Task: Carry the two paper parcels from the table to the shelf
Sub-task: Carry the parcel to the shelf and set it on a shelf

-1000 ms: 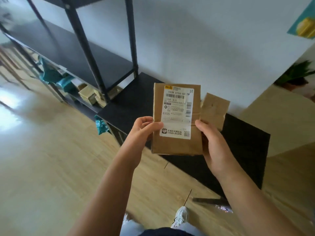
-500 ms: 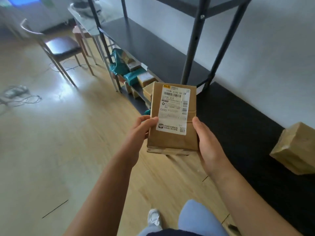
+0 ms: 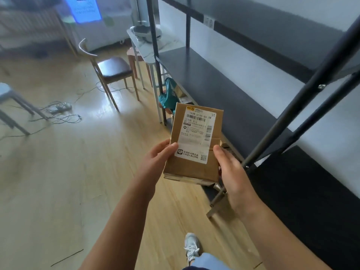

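Observation:
I hold a brown paper parcel (image 3: 195,145) with a white shipping label in front of me, above the wooden floor. My left hand (image 3: 155,162) grips its left edge and my right hand (image 3: 231,172) grips its right edge. The black metal shelf (image 3: 214,88) runs along the white wall to my right, its dark middle board bare. The black table (image 3: 303,191) lies at the lower right. The second parcel is out of view.
A diagonal shelf post (image 3: 292,106) stands close to my right hand. Teal bags (image 3: 168,96) and small boxes sit under the shelf. A wooden chair (image 3: 109,73), a white side table (image 3: 148,43) and loose cables (image 3: 62,112) lie ahead on the floor.
My view has swung left along the shelf as I walk. The parcel left on the table has dropped out of sight. Both hands keep the same grip on the parcel.

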`<state>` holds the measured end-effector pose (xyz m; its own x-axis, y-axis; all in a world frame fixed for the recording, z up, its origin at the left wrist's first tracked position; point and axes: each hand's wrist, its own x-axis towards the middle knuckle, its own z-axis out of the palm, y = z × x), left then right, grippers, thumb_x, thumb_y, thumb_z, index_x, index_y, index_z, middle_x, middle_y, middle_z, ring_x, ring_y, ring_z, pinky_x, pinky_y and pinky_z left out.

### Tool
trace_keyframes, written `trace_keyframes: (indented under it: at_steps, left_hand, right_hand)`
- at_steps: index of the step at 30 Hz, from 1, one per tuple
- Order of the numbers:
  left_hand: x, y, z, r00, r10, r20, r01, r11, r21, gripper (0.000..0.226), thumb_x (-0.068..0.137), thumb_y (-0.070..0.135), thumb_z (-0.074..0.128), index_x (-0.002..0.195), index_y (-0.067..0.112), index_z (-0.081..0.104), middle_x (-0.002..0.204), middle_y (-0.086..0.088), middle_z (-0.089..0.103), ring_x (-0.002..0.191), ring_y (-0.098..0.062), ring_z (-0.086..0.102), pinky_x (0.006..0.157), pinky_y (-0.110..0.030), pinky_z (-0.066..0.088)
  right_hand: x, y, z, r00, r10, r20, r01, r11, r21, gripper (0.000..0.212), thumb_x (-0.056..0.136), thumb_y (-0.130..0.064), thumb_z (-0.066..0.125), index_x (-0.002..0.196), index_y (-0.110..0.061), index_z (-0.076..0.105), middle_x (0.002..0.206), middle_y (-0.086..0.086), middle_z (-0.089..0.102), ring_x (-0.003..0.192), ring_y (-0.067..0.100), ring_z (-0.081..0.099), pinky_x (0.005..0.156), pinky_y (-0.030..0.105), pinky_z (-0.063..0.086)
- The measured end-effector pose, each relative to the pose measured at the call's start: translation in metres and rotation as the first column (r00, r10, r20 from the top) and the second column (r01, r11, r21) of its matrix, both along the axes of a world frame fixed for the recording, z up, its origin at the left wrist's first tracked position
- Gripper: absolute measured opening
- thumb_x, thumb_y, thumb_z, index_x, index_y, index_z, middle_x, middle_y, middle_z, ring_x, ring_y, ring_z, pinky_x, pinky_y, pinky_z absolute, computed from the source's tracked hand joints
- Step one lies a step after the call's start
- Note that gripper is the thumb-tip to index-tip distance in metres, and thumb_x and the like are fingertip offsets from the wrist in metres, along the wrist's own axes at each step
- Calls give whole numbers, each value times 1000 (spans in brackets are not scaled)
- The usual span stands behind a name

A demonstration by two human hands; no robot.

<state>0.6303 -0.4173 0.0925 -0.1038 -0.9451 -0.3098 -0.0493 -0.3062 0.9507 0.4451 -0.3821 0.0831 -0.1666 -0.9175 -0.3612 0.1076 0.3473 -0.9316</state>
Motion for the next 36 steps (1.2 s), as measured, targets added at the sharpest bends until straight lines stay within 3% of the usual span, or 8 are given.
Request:
trace_keyframes:
  at_steps: [7, 13, 16, 21, 25, 31, 34, 36]
  left_hand:
    - [0, -80, -7, 999, 51, 13, -51, 997, 53, 33, 96, 34, 58, 124, 20, 68, 113, -2, 75, 107, -16, 68, 92, -31, 51]
    - [8, -144, -31, 998, 58, -12, -56, 988, 143, 32, 90, 27, 69, 116, 10, 62, 101, -2, 72, 93, -17, 68, 73, -25, 48]
    - [18, -183, -42, 999, -41, -22, 44, 982, 183, 34, 88, 25, 72, 118, 13, 63, 108, -6, 74, 95, -19, 71, 71, -25, 52]
    - [37, -252, -53, 957, -288, 26, 274, 932, 236, 35, 88, 32, 71, 119, 18, 64, 113, -4, 72, 102, -16, 68, 84, -31, 51]
    - [40, -294, -61, 868, -493, 61, 458, 840, 291, 33, 91, 34, 67, 120, 19, 67, 113, -8, 72, 103, -20, 68, 79, -26, 50]
    - [9, -332, -73, 744, -666, 54, 614, 713, 339, 33, 91, 32, 67, 123, 24, 69, 113, -2, 74, 100, -14, 68, 88, -27, 52]
    - [-17, -353, -76, 707, -702, 86, 640, 687, 344, 44, 82, 35, 72, 125, 26, 69, 115, 0, 73, 110, -18, 66, 103, -38, 49]
    - [-35, -367, -76, 704, -704, 96, 643, 689, 334, 58, 72, 38, 73, 128, 25, 66, 116, -1, 72, 111, -22, 66, 104, -45, 49]
  right_hand:
    - [6, -85, -6, 1000, -26, -13, 26, 999, 23, 26, 100, -48, 49, 118, -34, 61, 105, -8, 75, 92, 4, 70, 55, 11, 54]
    - [19, -131, -24, 991, -135, -11, 136, 989, 63, 23, 96, -46, 58, 115, -32, 59, 105, -4, 76, 97, 12, 72, 66, 20, 57]
    - [29, -156, -33, 977, -211, -34, 213, 975, 72, 26, 93, -46, 63, 116, -34, 61, 105, -6, 76, 101, 13, 71, 76, 25, 55]
    - [64, -196, -48, 916, -395, -69, 401, 904, 150, 32, 90, -45, 67, 118, -29, 65, 110, -7, 75, 105, 14, 68, 87, 32, 52]
    - [87, -212, -55, 823, -562, -78, 565, 800, 202, 25, 92, -40, 66, 114, -27, 66, 105, -9, 73, 95, 6, 66, 71, 23, 46]
    - [78, -229, -58, 719, -681, -140, 692, 684, 229, 12, 95, -40, 63, 100, -30, 67, 99, -13, 72, 89, 0, 63, 66, 18, 43]
    - [60, -244, -61, 659, -737, -153, 750, 624, 221, 23, 92, -41, 67, 112, -29, 67, 108, -8, 72, 95, 5, 65, 68, 22, 46]
    - [48, -255, -62, 635, -756, -159, 770, 604, 207, 33, 91, -40, 68, 120, -26, 63, 110, -7, 70, 94, 4, 63, 65, 20, 46]
